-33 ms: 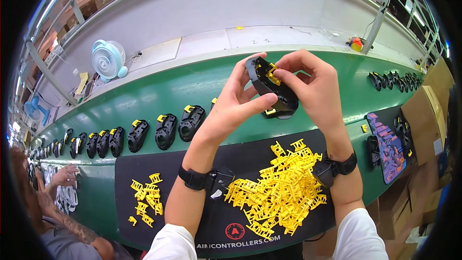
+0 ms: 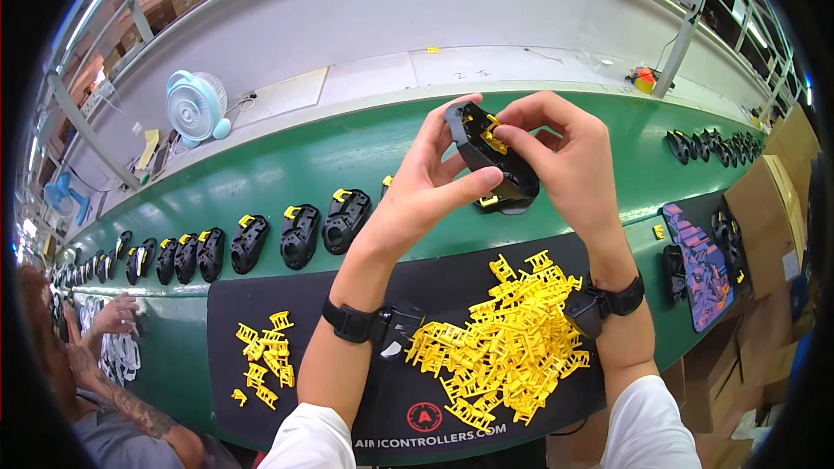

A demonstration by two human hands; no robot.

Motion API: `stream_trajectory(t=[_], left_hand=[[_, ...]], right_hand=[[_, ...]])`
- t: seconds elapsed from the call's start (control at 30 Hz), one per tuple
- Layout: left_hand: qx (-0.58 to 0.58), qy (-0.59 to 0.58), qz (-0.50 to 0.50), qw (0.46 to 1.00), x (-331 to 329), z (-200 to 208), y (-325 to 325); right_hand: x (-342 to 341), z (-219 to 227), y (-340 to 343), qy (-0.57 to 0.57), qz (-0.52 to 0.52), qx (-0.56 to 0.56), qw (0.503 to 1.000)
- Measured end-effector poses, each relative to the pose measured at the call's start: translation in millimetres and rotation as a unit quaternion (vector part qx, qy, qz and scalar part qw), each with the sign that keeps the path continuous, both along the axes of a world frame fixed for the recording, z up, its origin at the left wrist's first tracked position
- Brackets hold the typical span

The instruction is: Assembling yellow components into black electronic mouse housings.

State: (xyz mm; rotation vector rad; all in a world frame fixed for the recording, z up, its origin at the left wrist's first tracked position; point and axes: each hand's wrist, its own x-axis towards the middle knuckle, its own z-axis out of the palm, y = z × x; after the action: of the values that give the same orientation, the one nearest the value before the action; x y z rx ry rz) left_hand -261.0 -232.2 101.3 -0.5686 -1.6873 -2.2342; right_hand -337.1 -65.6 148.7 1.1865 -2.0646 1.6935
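My left hand (image 2: 426, 178) is closed round a black plastic shell (image 2: 472, 152), raised above the bench and tilted with its hollow inside showing. Inside it sits a small yellow plastic clip (image 2: 495, 139), pinched between the thumb and fingers of my right hand (image 2: 560, 152); the fingertips hide part of it. Below my hands, a big heap of ladder-shaped yellow clips (image 2: 504, 339) lies on a black mat (image 2: 230, 291). A smaller group of the same clips (image 2: 269, 352) lies left of my left forearm. Another black part (image 2: 512, 206) shows partly behind the held shell.
A row of black shells with yellow clips (image 2: 300, 234) runs along the green bench (image 2: 347, 135) to the left. More shells (image 2: 712, 146) stand far right, near cardboard boxes (image 2: 764, 208). A fan (image 2: 195, 108) stands on the back ledge. At left, a co-worker's hand (image 2: 115, 314) hovers near pale parts.
My hands and the shell hold nearly the same place. The co-worker's hand at the left has shifted very slightly.
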Motion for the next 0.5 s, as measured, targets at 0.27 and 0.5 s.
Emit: stream_trajectory(t=[0.27, 0.5], left_hand=[[0.026, -0.032, -0.008, 0.999, 9, 7, 0], [0.027, -0.047, -0.009, 0.998, 11, 11, 0]], right_hand=[[10, -3, -10, 0.09, -0.075, -0.015, 0.993], [10, 0, -6, 0.154, -0.091, 0.018, 0.984]])
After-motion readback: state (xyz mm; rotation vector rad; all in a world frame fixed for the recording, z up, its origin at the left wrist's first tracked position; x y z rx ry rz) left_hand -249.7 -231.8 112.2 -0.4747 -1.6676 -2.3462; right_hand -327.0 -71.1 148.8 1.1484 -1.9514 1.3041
